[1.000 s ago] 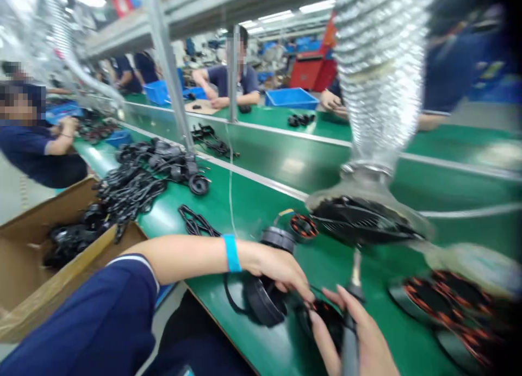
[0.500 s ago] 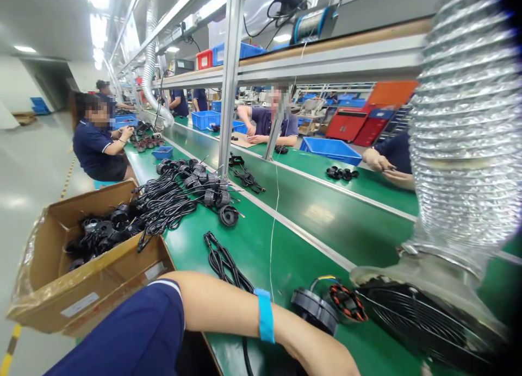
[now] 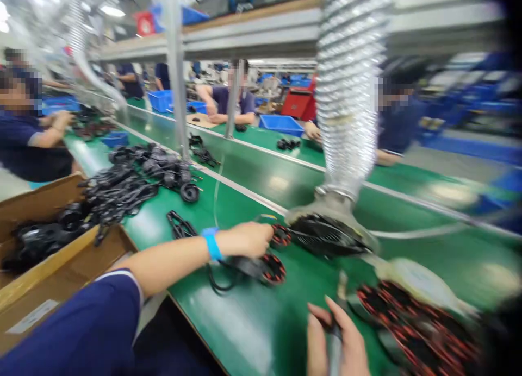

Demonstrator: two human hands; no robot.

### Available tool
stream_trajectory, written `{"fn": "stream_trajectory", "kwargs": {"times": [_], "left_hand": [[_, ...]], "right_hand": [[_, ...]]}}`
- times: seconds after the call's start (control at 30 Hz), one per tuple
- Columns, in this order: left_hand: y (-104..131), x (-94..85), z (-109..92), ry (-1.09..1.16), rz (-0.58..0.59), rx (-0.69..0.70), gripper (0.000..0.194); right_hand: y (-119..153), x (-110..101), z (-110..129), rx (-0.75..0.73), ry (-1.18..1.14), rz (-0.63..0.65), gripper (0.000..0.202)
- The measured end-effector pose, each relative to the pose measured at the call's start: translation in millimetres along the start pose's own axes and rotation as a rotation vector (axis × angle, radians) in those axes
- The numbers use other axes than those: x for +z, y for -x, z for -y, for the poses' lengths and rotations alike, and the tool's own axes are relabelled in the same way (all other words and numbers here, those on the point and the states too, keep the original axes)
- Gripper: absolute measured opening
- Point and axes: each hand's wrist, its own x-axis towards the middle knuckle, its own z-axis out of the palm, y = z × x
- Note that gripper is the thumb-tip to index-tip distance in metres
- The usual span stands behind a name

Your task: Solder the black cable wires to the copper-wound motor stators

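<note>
My left hand, with a blue band on its wrist, is closed above the bench; what its fingers hold is hidden. Just beside its knuckles lies a ring-shaped motor stator with red-orange windings. Below the hand a second stator sits against a black housing. At the lower right, my right hand wraps round a slim, pen-like tool that looks like a soldering iron, blurred, pointing away from me. Several more stators are heaped right of this hand.
A silver flexible duct comes down to a black-grilled hood ahead. Black corded parts are piled at left beside a cardboard box. A thin pale wire hangs near my left forearm. Co-workers sit along the green bench.
My view has swung right and blurred. My left hand, out of sight below before, now shows by the stators. My right hand with the tool and the stator heap have come into view.
</note>
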Motion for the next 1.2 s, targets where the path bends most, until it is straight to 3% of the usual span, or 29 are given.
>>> {"fn": "stream_trajectory", "kwargs": {"times": [0.1,0.2,0.3,0.4,0.5,0.67,0.8,0.93,1.07,1.13,1.2], "left_hand": [[-12.4,-1.6,11.3,-0.033,-0.092,-0.009,0.03],[-22.3,-2.0,10.6,-0.135,-0.183,0.102,0.042],[-32.6,3.2,1.6,-0.374,-0.129,0.199,0.049],[-46.4,11.2,-5.3,-0.482,-0.042,0.127,0.053],[-56.6,12.7,-2.5,-0.462,-0.035,0.088,0.044],[-79.1,-9.6,26.9,-0.404,-0.053,-0.005,0.032],[-129.5,-37.2,44.5,-0.37,-0.126,-0.103,0.034],[-198.2,-53.8,34.9,-0.312,-0.204,-0.072,0.037],[-251.8,-58.2,9.6,-0.214,-0.26,0.037,0.041],[-264.8,-62.6,3.3,-0.17,-0.273,0.084,0.042],[-266.2,-71.6,10.2,-0.147,-0.289,0.094,0.045]], "right_hand": [[2.6,-4.0,12.9,0.023,-0.012,-0.008,0.045],[3.7,-2.3,16.6,0.077,-0.028,-0.033,0.039],[6.0,-1.9,14.2,0.044,-0.038,-0.028,0.038],[6.8,-3.1,14.7,0.058,-0.055,-0.013,0.037],[6.6,-4.1,20.0,0.12,-0.053,-0.009,0.038],[8.0,0.5,22.9,0.076,-0.016,-0.022,0.034],[6.1,8.2,12.3,-0.147,0.071,-0.001,0.03],[-0.4,11.3,-4.8,-0.382,0.175,0.086,0.035],[-1.6,15.5,-15.3,-0.268,0.23,0.007,0.032],[0.2,19.4,-17.3,-0.196,0.224,-0.038,0.03],[2.1,23.0,-18.3,-0.162,0.204,-0.058,0.028]]}}
